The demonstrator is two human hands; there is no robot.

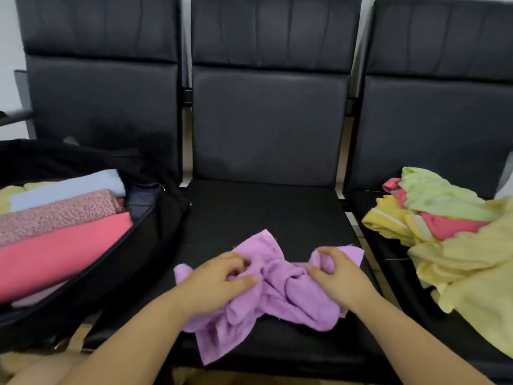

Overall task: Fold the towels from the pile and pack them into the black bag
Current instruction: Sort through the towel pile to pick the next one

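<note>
A crumpled purple towel (280, 290) lies on the middle black seat (266, 209). My left hand (219, 282) grips the towel's left part with curled fingers. My right hand (336, 273) pinches a bunched fold on its right part. An open black bag (150, 245) rests on the left seat and holds folded towels: a coral one (61, 254), a pink speckled one (58, 212) and a light blue one (69, 190). The pile of unfolded towels (455, 234) sits on the right seat, in green, coral, yellow and pale yellow.
Three black padded chairs stand side by side, their backrests (269, 120) rising behind the seats. Narrow gaps separate the seats. A pale yellow cloth (16, 365) shows at the lower left, below the bag.
</note>
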